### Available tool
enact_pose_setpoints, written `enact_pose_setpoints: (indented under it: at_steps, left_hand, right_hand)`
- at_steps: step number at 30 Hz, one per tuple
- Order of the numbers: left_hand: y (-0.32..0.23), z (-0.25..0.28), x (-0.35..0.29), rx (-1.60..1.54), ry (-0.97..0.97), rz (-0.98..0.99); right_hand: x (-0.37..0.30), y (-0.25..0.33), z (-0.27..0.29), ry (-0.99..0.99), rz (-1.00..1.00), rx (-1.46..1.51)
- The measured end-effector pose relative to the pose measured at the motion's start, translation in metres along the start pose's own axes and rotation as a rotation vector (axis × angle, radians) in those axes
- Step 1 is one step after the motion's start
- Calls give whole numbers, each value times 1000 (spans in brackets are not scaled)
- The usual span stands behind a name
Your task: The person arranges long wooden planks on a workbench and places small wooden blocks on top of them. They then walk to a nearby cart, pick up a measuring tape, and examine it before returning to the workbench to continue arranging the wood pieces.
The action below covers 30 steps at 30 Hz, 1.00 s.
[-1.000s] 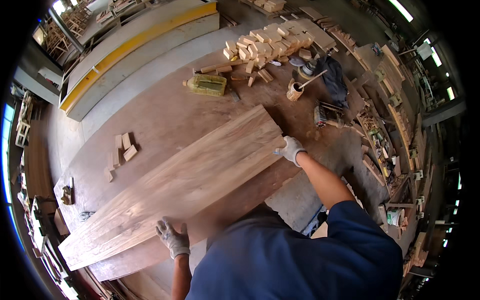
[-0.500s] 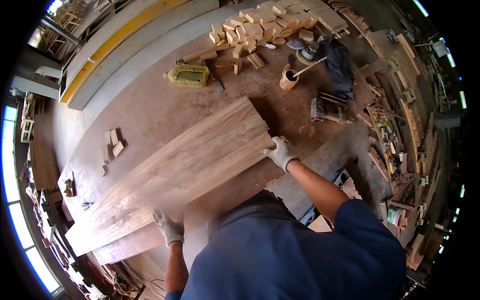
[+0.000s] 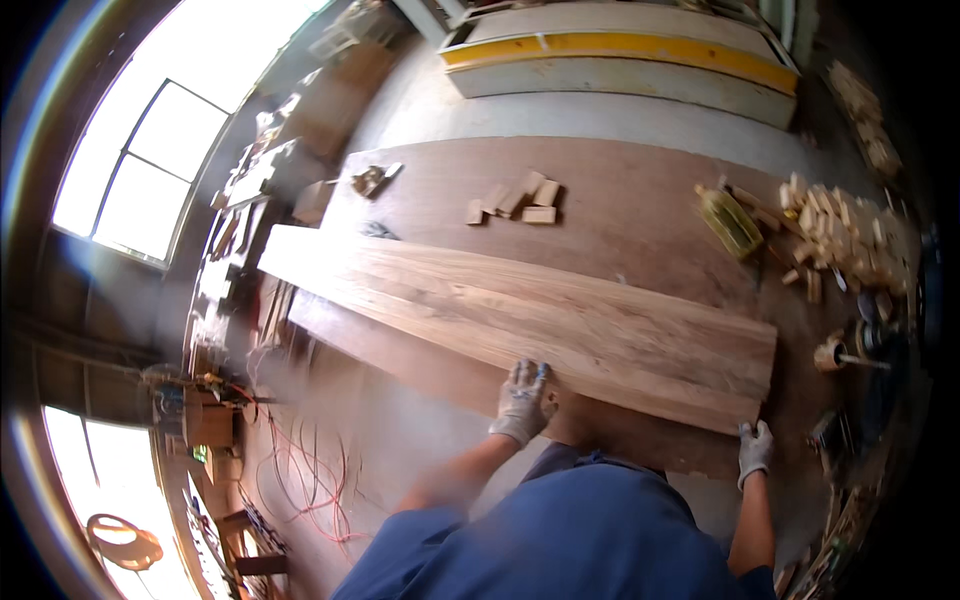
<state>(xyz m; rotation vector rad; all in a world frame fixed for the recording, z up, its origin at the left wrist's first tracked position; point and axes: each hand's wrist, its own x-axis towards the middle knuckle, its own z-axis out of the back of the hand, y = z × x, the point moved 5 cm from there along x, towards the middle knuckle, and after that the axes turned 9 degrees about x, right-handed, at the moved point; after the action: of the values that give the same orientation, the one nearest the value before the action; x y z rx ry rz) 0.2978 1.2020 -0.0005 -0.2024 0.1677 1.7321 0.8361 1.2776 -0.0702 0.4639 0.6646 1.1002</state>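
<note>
A long, pale wooden plank [image 3: 520,320] lies flat across the brown tabletop [image 3: 620,200], running from about ten o'clock down to about four o'clock of the view, and it rests on a second, darker board [image 3: 420,355] whose near edge shows just below it. The left hand [image 3: 522,402], in a grey work glove, lies on the plank's near long edge at about six o'clock, fingers spread and pressed flat on the wood rather than curled around it. The right hand [image 3: 755,450], also gloved, sits at the plank's near right corner at about five o'clock, its fingers pointing up against the end; whether they clasp the edge cannot be told. Beyond the plank, toward twelve o'clock, a few small wooden blocks [image 3: 515,200] lie together on the tabletop. At two o'clock lies a yellow-green container [image 3: 730,222], and just to its right a heap of light wood offcuts [image 3: 835,235].
</note>
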Motion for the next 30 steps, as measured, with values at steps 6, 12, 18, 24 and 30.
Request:
enact_pose_setpoints:
  at_steps: [6, 12, 18, 24, 30]
  left_hand:
    - [8, -5, -9, -77, -28, 30]
    - [49, 3, -32, -53, 0, -14]
    - [60, 0, -34, -251, -128, 126]
    - [126, -66, -47, -1010, -391, 1121]
    - [136, -96, -3, -2300, -403, 1206]
  right_hand:
    - [0, 10, -8, 141, -96, -54]
    - [-19, 23, -23, 225, 98, -169]
    - [-57, 124, -41, 519, 420, -641]
    - [-50, 78, -31, 521, 477, -680]
    - [-50, 50, -11, 447, 407, -692]
